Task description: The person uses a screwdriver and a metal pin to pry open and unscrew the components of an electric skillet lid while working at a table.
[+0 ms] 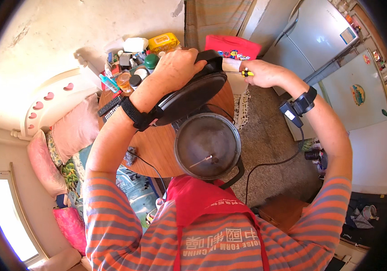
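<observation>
A dark round lid or upper plate stands tilted over the wooden round table, and my left hand grips its upper edge by a black handle part. My right hand is closed around the yellow-and-black handle of what looks like a screwdriver. Its thin shaft points left at that black part; whether the tip touches is too small to tell. Below lies a round dark pan with a black handle at its near right. Inside the pan rests a thin pale rod-like piece.
Bottles, jars and a yellow packet crowd the table's far left side. A remote control lies at its left edge. Beyond are a red bag and a fridge. Black cables hang near both my arms. A bed with pillows stands left.
</observation>
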### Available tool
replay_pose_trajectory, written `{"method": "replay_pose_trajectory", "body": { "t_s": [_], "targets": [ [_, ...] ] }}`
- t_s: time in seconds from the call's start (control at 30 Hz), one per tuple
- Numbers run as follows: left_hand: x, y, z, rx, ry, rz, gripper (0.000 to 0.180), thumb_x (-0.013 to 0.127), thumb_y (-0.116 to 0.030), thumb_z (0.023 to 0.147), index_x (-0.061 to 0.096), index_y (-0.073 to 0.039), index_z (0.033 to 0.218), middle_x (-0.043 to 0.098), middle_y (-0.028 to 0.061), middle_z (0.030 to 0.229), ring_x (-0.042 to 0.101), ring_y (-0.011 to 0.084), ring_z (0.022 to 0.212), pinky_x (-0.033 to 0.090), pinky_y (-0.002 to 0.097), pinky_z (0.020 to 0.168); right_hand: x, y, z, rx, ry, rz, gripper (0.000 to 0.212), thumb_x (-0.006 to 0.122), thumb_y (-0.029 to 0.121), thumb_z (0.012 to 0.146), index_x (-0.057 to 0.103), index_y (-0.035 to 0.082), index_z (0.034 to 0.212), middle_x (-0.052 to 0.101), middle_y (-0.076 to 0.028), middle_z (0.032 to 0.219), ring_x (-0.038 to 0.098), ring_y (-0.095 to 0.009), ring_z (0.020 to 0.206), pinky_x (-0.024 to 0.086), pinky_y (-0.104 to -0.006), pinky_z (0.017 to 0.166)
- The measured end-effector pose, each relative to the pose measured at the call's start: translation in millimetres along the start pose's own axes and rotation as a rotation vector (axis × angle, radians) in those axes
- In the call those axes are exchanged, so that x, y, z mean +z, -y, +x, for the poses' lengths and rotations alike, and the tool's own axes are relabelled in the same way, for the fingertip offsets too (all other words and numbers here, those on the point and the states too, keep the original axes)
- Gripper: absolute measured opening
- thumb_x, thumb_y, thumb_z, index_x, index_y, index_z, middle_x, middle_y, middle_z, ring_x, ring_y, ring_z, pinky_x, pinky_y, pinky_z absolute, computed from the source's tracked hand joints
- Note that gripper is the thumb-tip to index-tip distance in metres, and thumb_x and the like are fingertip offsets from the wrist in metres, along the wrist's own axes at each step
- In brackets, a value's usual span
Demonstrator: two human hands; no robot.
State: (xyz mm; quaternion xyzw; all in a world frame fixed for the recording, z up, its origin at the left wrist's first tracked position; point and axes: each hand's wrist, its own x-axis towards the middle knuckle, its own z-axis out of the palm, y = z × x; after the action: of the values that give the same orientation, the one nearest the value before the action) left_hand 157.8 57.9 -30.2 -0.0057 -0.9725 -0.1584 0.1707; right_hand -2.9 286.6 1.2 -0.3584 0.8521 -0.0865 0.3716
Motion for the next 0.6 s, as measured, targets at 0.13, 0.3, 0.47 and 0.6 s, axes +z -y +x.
{"method": "replay_pose_trajectory", "body": {
  "t_s": [0.13, 0.3, 0.47, 0.6],
  "targets": [
    [-2, 6, -2, -0.043, 0.034, -0.032, 0.039, 0.062, -0.036, 0.093, 0.067, 0.002, 0.091, 0.069, 0.0256, 0.088, 0.067, 0.0424, 0.089, 0.053, 0.0495, 0.081, 0, 28, 16, -0.194, -0.258, -0.809, 0.032, 0.074, 0.029, 0.085, 0.068, -0.001, 0.096, 0.069, -0.020, 0.090, 0.068, -0.038, 0.085, 0.054, -0.0459, 0.077],
    [-1, -1, 4, 0.007, 0.032, -0.060, 0.040, 0.061, -0.036, 0.094, 0.067, 0.003, 0.092, 0.069, 0.0258, 0.088, 0.068, 0.0423, 0.088, 0.053, 0.0491, 0.081, -33, 27, 34, -0.151, -0.097, -0.753, 0.041, 0.080, 0.034, 0.078, 0.072, -0.002, 0.097, 0.071, -0.021, 0.088, 0.069, -0.036, 0.084, 0.054, -0.0459, 0.075],
    [-1, -2, 2, 0.009, 0.016, -0.044, 0.038, 0.060, -0.035, 0.094, 0.067, 0.003, 0.092, 0.069, 0.0251, 0.086, 0.068, 0.0427, 0.084, 0.053, 0.0496, 0.078, -27, 13, 48, -0.261, -0.192, -0.823, 0.022, 0.075, 0.025, 0.079, 0.073, 0.004, 0.085, 0.071, -0.018, 0.083, 0.070, -0.034, 0.083, 0.055, -0.0458, 0.070],
    [1, -5, -4, 0.018, 0.041, -0.088, 0.036, 0.061, -0.034, 0.094, 0.064, 0.001, 0.093, 0.067, 0.0260, 0.085, 0.065, 0.0443, 0.082, 0.052, 0.0520, 0.075, 32, -9, 68, -0.446, -0.475, -0.972, 0.014, 0.063, 0.017, 0.082, 0.072, 0.007, 0.082, 0.071, -0.017, 0.083, 0.070, -0.033, 0.079, 0.056, -0.0450, 0.068]
  ]
}}
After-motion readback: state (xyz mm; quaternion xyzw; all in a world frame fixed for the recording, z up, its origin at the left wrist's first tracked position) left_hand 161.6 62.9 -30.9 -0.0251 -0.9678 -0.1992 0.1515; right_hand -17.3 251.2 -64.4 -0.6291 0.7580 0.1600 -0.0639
